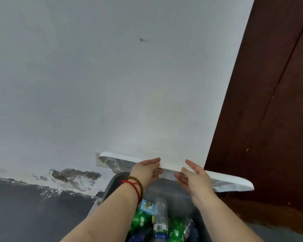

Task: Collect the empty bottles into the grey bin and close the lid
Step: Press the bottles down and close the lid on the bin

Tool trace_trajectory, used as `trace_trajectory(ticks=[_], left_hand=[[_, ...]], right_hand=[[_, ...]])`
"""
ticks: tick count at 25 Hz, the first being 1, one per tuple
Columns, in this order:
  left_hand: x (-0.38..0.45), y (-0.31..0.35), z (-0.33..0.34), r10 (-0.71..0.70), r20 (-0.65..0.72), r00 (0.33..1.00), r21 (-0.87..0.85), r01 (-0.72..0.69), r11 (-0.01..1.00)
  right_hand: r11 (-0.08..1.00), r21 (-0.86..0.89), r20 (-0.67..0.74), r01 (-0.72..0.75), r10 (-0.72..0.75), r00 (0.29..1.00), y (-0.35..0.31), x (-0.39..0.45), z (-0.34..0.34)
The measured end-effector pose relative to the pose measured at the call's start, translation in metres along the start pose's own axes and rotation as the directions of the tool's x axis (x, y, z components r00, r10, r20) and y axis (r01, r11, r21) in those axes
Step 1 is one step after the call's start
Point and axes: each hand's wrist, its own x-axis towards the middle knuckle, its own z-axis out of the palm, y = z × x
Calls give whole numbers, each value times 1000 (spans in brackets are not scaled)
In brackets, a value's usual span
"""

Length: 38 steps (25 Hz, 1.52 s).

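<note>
The grey bin (119,179) stands at the near bottom centre, against the white wall (112,75), with a dark brown door (269,102) to its right. Inside it, empty bottles (160,222) are piled: green soda bottles, clear ones and a blue-labelled one. The collecting appears finished, as far as can be seen; only the closing seems to remain.

The white lid (222,180) is raised at the far side of the bin, leaning toward the wall, and its front edge is held from both sides. The left hand (148,169) is clamped on the edge left of centre, thumb above and fingers beneath; a red cord and a wooden bead bracelet (137,185) are worn at that wrist. The right hand (193,177) is closed on the edge just beside it, the two hands near each other but apart.

Several risks can be judged from here. Because both grips sit left of the lid's middle, the lid could be twisted as it is lowered and seated crookedly. If the tallest clear bottle stands above the rim, the lid could be blocked. Fingers beneath the edge could be pinched against the rim.
</note>
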Motion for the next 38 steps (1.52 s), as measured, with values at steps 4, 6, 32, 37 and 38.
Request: trace_trajectory(ticks=[4, 6, 32, 37, 38], left_hand=[[-19, -13, 0, -23, -37, 999, -81, 20, 997], [-29, -12, 0, -21, -53, 998, -63, 18, 998], [-47, -26, -29, 58, -101, 993, 294, -26, 955], [-87, -104, -41, -122, -218, 968, 242, 174, 954], [-92, -119, -44, -174, -224, 959, 212, 222, 952]], right_hand=[[997, -59, 17, -54, 55, 998, 6, -12, -11], [995, -71, 20, -72, 74, 997, 5, -20, -12], [966, -259, 18, -13, 18, 1000, 20, -73, -13], [957, -202, -102, -207, 190, 976, 94, -116, -31], [944, -199, -109, -262, 244, 964, 108, -122, -34]])
